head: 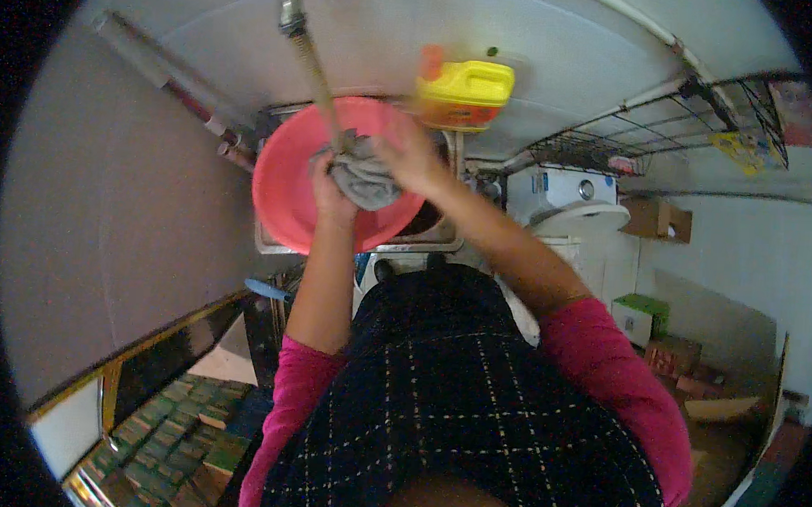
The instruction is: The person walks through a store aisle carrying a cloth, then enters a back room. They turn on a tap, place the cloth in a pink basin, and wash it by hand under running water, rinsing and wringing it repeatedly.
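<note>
A grey cloth [365, 180] is bunched up inside a pink plastic basin [279, 200]. My left hand [334, 189] grips it from the left side. My right hand [414, 155] is motion-blurred at the cloth's right side, its fingers stretched out and not wrapped around it; whether they touch it is unclear. From a metal tap [291, 7] above, a narrow hose [312, 66] hangs down to the cloth. The basin rests on a metal sink [440, 245], tilted a little, and covers much of it.
Behind the sink stands a yellow jug [478, 87] with an orange label. A wire rack [609, 123] hangs on the right wall, above a white appliance [562, 189] and a cardboard box [655, 220]. A blue handle [266, 289] sticks out at left, below the sink.
</note>
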Demonstrator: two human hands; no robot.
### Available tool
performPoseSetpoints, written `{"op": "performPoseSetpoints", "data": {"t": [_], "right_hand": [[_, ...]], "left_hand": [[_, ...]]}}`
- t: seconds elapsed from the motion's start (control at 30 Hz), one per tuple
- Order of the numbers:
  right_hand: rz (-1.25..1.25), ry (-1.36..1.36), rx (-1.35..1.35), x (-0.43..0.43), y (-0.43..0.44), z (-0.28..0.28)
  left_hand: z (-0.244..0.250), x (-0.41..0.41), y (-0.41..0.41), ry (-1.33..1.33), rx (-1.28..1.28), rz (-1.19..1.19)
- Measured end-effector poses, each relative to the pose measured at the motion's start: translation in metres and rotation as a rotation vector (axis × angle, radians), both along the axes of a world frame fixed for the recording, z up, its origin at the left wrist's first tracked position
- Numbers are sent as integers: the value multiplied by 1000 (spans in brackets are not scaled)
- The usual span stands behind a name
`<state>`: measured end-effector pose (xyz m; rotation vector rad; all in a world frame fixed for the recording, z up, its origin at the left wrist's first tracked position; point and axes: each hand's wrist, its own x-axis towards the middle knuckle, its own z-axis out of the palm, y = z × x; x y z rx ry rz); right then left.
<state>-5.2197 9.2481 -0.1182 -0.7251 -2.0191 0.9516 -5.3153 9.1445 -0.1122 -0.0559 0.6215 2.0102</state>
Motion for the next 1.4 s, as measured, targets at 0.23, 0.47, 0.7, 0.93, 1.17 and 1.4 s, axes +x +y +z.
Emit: {"op": "performPoseSetpoints", "data": {"t": [0.23,0.47,0.7,0.93,1.17,1.4], "right_hand": [[74,205,-804,-36,-53,-15],[311,78,-1111,-56,-25,-60],[291,-12,-1135,-64,-57,-35],[324,-212,-1263,-52,-49,0],[540,-316,-1102,-46,-5,-20],[50,2,-613,-52,-74,-45]], "left_hand": [[-16,-11,-9,346,-365,46],[4,19,-11,169,-569,-18],[-44,4,-26,264,-606,57],[-45,-27,-50,203,-553,-75],[-36,-59,-53,133,-541,-218],[-20,-32,-33,-186,-363,-161]]}}
